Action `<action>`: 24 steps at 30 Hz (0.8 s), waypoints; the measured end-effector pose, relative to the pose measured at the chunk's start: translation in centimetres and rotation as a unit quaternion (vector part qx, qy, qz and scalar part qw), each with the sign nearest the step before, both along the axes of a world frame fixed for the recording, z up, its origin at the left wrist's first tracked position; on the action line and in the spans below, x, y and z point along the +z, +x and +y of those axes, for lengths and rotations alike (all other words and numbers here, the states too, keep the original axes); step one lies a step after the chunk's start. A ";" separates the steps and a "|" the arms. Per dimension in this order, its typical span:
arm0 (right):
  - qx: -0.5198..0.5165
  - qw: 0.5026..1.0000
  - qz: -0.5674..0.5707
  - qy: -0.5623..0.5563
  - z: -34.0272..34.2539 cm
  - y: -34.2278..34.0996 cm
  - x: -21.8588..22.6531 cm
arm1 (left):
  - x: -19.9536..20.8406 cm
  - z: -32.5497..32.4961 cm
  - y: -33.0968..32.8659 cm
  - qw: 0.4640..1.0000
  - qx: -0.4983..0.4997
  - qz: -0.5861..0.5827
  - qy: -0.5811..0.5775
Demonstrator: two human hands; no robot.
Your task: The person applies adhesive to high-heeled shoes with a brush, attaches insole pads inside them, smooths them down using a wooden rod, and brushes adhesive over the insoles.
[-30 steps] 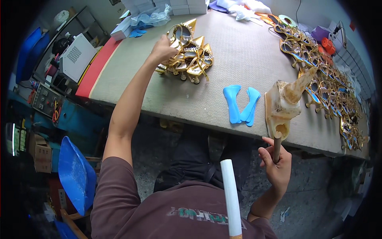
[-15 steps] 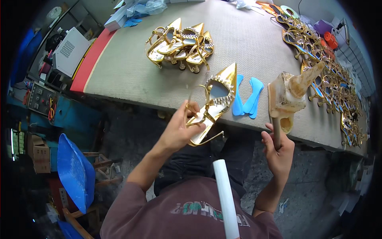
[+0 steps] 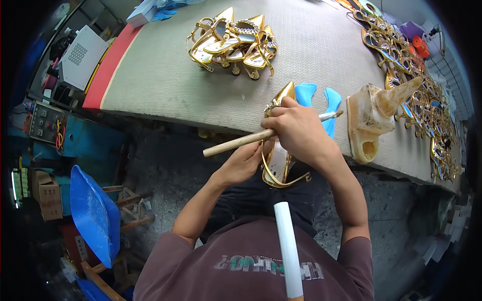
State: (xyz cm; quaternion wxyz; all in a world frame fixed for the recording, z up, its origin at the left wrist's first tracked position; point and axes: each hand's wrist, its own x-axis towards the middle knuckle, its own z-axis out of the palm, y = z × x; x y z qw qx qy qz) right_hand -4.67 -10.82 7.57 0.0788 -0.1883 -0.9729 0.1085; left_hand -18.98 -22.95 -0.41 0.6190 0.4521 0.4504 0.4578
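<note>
A gold pointed-toe slingback shoe [image 3: 277,163], trimmed with clear stones, is held at the near edge of the table. My left hand [image 3: 243,163] is closed on its side near the strap. Over the shoe's front part reaches my right hand [image 3: 301,131], closed, with a wooden-handled brush [image 3: 236,142] lying across its grip. The handle points left and the brush's bristle end sticks out to the right. My right fingers are at the upper, and whether they press on it is hidden. Blue shoe-shaped insole pieces [image 3: 332,103] lie just behind my right hand.
A glue-crusted pot [image 3: 369,120] with a spout-like arm stands to the right. Several gold shoes [image 3: 232,42] are piled further back, and rows of more shoes [image 3: 422,115] line the right. A white tube [image 3: 287,246] is in front of my chest. A blue basin [image 3: 94,215] stands at left.
My right hand has come from beside the pot leftward to the shoe, bringing the brush along. The brush has turned from upright to nearly level. My left hand keeps hold of the shoe.
</note>
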 end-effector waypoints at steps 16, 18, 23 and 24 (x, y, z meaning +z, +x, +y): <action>-0.303 0.930 0.138 -0.155 -4.9 2.7 -1.6 | -0.9 1.3 3.9 0.959 0.161 -0.204 -0.116; -0.289 0.933 0.133 -0.170 -4.9 3.1 -2.3 | 0.1 1.9 4.5 0.958 0.189 -0.203 -0.077; -0.253 0.937 0.234 -0.061 -4.5 5.7 -5.8 | -2.9 1.5 2.1 0.930 0.041 -0.327 -0.160; -0.250 0.929 0.274 -0.017 -4.7 5.8 -6.2 | -2.9 1.4 2.5 0.939 0.050 -0.301 -0.158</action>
